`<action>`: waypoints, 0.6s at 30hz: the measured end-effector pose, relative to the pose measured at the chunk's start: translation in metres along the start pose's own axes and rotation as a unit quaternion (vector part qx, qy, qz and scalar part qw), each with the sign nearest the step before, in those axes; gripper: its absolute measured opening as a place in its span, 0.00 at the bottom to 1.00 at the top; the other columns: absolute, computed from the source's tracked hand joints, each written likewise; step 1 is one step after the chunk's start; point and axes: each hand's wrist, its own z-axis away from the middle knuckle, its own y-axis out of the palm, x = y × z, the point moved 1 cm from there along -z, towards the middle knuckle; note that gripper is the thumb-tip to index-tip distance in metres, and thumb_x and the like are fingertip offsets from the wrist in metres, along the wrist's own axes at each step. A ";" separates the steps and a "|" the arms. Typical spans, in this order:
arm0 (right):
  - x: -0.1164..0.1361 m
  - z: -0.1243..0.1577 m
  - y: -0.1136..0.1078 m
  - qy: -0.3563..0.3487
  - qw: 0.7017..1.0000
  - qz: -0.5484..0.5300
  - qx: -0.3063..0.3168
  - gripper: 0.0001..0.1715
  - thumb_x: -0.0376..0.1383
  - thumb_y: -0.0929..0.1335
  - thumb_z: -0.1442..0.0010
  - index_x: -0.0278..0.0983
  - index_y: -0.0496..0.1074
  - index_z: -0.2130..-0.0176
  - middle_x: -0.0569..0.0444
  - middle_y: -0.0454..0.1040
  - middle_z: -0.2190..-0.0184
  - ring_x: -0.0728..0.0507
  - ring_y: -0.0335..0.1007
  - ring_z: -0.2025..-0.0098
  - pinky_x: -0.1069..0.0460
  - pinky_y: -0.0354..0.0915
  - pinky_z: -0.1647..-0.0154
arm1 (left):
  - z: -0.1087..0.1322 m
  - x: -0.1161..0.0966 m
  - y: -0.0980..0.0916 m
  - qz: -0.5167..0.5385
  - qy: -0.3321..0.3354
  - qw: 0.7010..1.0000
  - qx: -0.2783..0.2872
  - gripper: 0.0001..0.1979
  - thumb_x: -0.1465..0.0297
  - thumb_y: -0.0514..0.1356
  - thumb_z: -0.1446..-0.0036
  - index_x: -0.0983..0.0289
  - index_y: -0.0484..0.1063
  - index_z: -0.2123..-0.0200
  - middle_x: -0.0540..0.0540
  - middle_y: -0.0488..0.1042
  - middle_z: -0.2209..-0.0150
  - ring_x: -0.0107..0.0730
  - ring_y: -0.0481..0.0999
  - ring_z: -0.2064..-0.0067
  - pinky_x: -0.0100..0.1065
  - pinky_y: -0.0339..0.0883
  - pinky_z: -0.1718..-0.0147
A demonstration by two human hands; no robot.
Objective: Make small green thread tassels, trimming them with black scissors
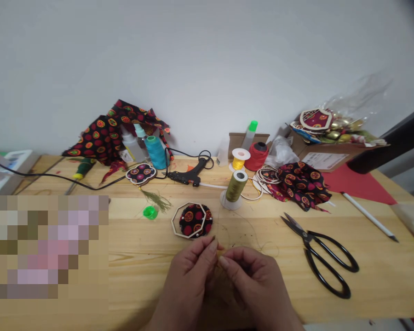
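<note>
My left hand [195,271] and my right hand [253,276] meet close together above the front of the table. Thumb and forefinger are pinched on each, on what looks like fine olive thread; a small dark tip shows at the left fingertips, the rest is hidden. Just beyond them, a wooden octagon frame [175,226] lies partly over a round piece of dark patterned fabric [193,219]. The olive thread spool [236,187] stands behind my right hand, with loose thin strands lying on the wood. Black-handled scissors [308,239] lie open at the right.
A glue gun [189,175], yellow thread spool [239,159], red thread cone [257,157] and blue thread cone [157,154] line the back. Patterned cloth [300,186], a white pencil [369,216] and a cardboard box [326,158] are right. A green cap [150,212] sits left; a blurred patch covers the lower left.
</note>
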 end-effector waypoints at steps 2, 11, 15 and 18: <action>0.000 0.000 0.000 0.007 1.000 -0.007 0.003 0.16 0.45 0.73 0.51 0.35 0.75 0.77 0.63 0.61 0.89 0.55 0.49 0.89 0.58 0.46 0.90 | 0.000 -0.001 0.000 -0.004 -0.001 1.000 -0.009 0.09 0.65 0.66 0.50 0.65 0.75 0.74 0.42 0.59 0.84 0.17 0.53 0.82 0.20 0.48 0.84; 0.011 0.001 0.006 0.076 0.996 -0.043 0.016 0.23 0.50 0.75 0.59 0.32 0.74 0.78 0.58 0.68 0.88 0.54 0.57 0.89 0.59 0.55 0.88 | -0.001 0.001 0.004 0.001 -0.025 0.999 0.034 0.10 0.62 0.64 0.48 0.65 0.74 0.72 0.45 0.64 0.84 0.22 0.61 0.83 0.25 0.56 0.84; 0.011 0.001 0.007 0.067 0.996 -0.055 0.031 0.22 0.49 0.74 0.57 0.32 0.74 0.78 0.57 0.70 0.87 0.53 0.62 0.86 0.58 0.60 0.85 | 0.001 0.001 0.003 0.011 -0.030 0.999 0.040 0.10 0.63 0.64 0.48 0.64 0.72 0.73 0.44 0.62 0.85 0.22 0.60 0.84 0.25 0.55 0.85; 0.008 0.002 0.006 0.064 0.996 -0.052 0.027 0.22 0.49 0.74 0.55 0.33 0.73 0.79 0.58 0.69 0.87 0.53 0.61 0.87 0.59 0.58 0.86 | 0.001 0.001 0.003 0.009 -0.034 0.998 0.049 0.10 0.63 0.62 0.45 0.63 0.72 0.71 0.44 0.61 0.85 0.22 0.58 0.84 0.25 0.53 0.85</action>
